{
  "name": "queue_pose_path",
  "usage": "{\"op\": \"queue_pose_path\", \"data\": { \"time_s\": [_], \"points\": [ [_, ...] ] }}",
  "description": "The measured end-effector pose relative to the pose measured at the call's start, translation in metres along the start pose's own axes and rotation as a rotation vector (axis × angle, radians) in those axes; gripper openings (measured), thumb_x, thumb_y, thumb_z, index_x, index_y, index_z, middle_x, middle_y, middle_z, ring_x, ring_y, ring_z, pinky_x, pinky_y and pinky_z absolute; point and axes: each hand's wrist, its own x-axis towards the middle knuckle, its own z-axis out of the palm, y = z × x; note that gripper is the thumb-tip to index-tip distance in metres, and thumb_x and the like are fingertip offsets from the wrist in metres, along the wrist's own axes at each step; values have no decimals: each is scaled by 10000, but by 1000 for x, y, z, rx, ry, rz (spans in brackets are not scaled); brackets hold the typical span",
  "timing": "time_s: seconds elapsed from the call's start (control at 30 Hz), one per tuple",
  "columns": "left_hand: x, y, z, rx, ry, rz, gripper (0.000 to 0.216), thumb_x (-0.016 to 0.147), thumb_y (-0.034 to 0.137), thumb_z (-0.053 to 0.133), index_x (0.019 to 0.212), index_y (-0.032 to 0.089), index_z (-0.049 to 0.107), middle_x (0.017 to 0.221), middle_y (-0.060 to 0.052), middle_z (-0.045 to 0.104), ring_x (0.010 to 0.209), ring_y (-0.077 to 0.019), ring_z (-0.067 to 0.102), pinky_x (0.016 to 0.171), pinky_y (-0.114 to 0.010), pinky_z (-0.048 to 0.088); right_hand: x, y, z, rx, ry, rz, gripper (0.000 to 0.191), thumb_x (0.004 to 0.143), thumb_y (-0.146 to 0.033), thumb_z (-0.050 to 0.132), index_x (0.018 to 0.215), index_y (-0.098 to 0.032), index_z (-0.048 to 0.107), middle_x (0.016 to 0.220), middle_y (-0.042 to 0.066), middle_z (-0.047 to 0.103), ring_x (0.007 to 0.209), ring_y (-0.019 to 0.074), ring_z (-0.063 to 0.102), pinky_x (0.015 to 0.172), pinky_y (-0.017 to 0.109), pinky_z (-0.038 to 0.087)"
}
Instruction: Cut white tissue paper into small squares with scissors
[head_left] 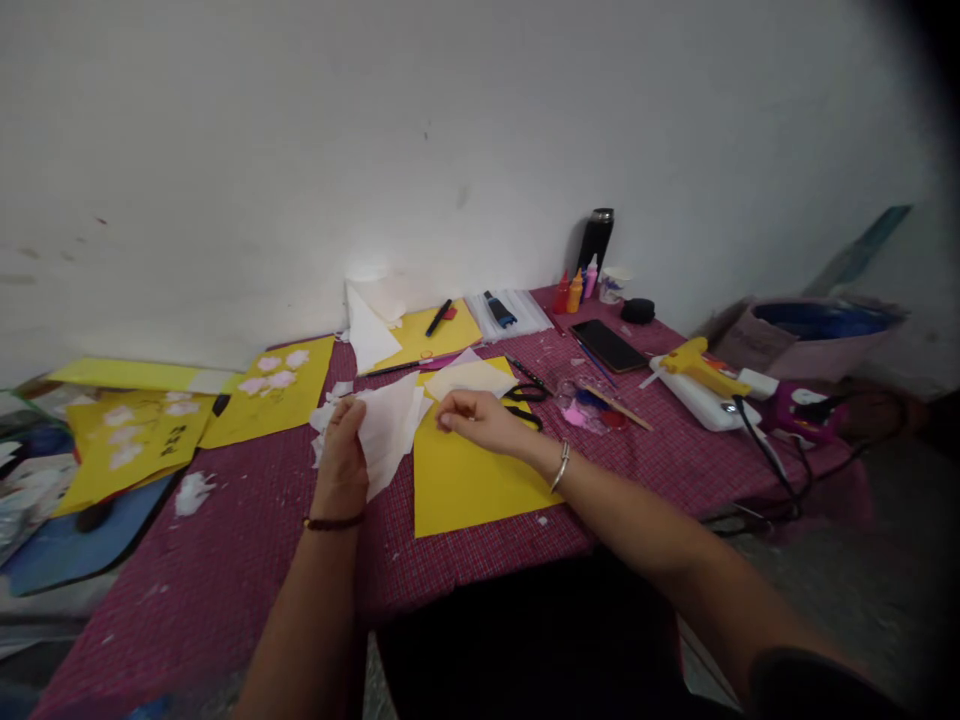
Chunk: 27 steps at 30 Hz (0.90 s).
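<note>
Left hand (343, 455) gripped white paper (386, 430); right hand (484, 420) curled, finger hold unclear. Below its fingers, yellow sheet (469, 490) looked undecorated; left of both, blossomed sheet (262, 412) looked done.

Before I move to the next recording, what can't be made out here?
All in the head view:
Right hand: its own curl hides whether it pinches anything.
White paper in the left hand: its far side faces away.
Nearest yellow sheet: partly covered by the right hand.
Black writing, far left: too small and blurred to read.
Right sleeve: cut off by the bottom edge.
</note>
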Motion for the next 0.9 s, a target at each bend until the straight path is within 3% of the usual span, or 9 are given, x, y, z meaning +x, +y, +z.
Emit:
{"op": "queue_pose_path", "data": {
  "time_s": [0.1,0.2,0.33,0.43,0.67,0.9],
  "points": [
    [-3,-9,14,15,28,32,283,633,295,804,680,201,541,613,62,567,519,-82,496,505,-197,405,-6,0,12,152,-72,46,76,821,-241,574,788,-173,579,698,-16,577,648,121,528,624,255,413],
    [-7,-19,27,114,-52,2,268,652,268,791,661,190,534,558,75,498,462,-57,414,443,-180,320,-6,6,18,229,-81,57,46,812,-213,584,819,-170,570,706,-31,547,643,107,500,621,248,402],
    [-10,-29,35,128,-185,-59,234,769,335,681,644,188,550,559,45,506,484,-77,457,479,-195,372,-2,18,20,289,-35,116,38,801,-160,577,802,-175,541,690,-45,533,628,97,490,611,240,399],
    [-10,-31,36,132,-221,-91,244,796,373,624,654,178,587,571,20,541,498,-90,499,489,-207,398,1,24,17,294,-4,121,42,798,-147,560,779,-174,535,666,-51,521,609,94,482,595,238,383],
    [-8,-33,33,226,-275,-54,174,656,247,747,664,168,592,576,50,535,489,-59,449,480,-182,353,-1,20,13,260,-21,110,143,790,-250,619,732,-182,507,646,-64,462,594,91,431,573,236,343],
    [-11,-30,30,291,-263,17,265,844,329,596,631,179,549,545,45,472,493,-77,415,479,-199,339,-3,18,16,329,-100,103,249,725,-288,717,797,-195,498,710,-53,489,658,109,470,641,253,395]
  ]
}}
